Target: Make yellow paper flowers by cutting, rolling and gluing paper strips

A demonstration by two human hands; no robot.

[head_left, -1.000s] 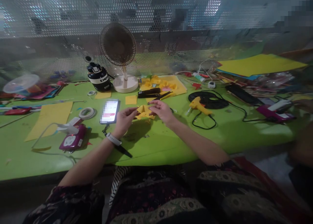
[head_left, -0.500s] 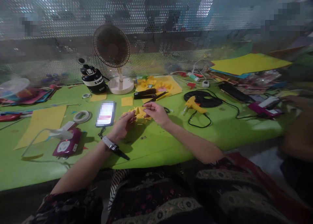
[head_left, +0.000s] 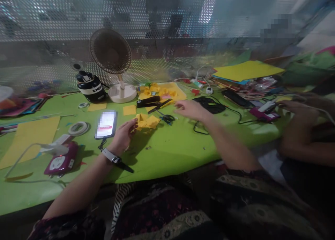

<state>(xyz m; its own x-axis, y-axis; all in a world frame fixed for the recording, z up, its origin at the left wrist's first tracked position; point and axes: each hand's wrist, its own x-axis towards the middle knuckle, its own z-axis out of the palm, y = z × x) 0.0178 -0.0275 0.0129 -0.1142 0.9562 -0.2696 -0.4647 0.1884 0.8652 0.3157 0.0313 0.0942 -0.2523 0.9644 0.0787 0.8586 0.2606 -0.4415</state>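
Note:
My left hand (head_left: 125, 133) is closed on the left side of a yellow folded-paper piece (head_left: 150, 122), held just above the green table. My right hand (head_left: 192, 110) is off the paper, with its fingers loosely apart and nothing visible in them. The hand and forearm are slightly smeared by motion, in front of a black cable (head_left: 200, 128) and a black flat coil (head_left: 216, 105). The yellow glue gun is hidden behind this hand and forearm. Between the two hands lie dark-handled scissors (head_left: 166, 119). A black stapler (head_left: 148, 102) and a yellow cutter (head_left: 167, 102) sit behind the paper.
A phone (head_left: 106, 124), a tape roll (head_left: 78, 128) and a purple power strip (head_left: 61, 159) lie at left. A fan (head_left: 122, 93) and a black bottle (head_left: 92, 88) stand behind. Yellow paper pieces (head_left: 172, 93) rest at the back. Another person's hand (head_left: 297, 107) is at right.
My right hand has let go of the yellow paper and moved right, covering the glue gun. The scissors now show more fully. My view has shifted slightly right.

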